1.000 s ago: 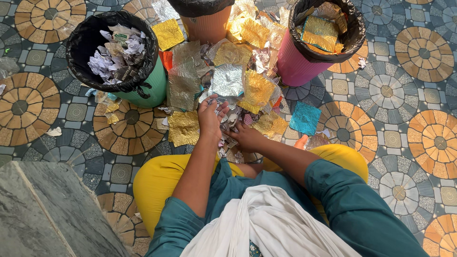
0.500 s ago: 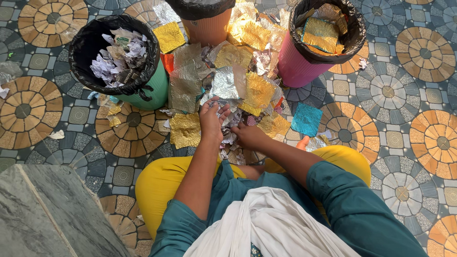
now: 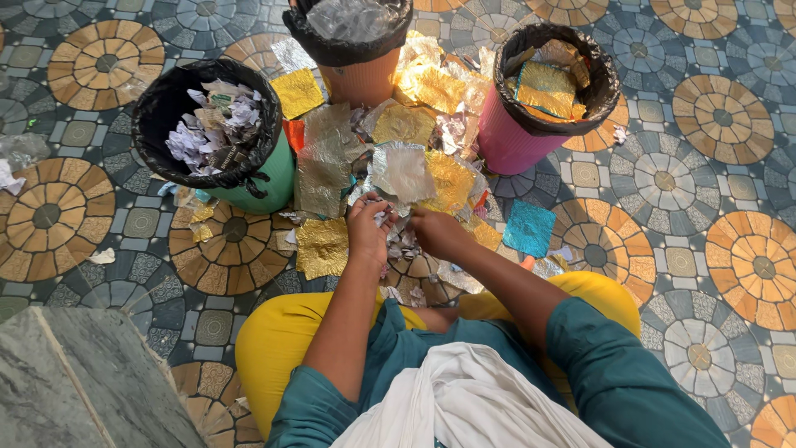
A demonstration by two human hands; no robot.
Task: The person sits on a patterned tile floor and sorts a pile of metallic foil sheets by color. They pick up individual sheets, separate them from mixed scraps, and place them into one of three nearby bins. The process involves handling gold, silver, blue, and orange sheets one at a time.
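A green bin (image 3: 274, 178) lined with a black bag holds pale paper scraps, an orange bin (image 3: 361, 79) holds clear plastic, a pink bin (image 3: 506, 141) holds gold foil, and a blue foil square (image 3: 529, 228) lies on the patterned tile floor (image 3: 721, 116) beside a grey stone slab (image 3: 58, 390).

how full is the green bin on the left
Nearly full. The green bin, lined with a black bag, stands upright, and pale torn paper scraps are heaped almost up to its rim. How deep the heap goes cannot be told.
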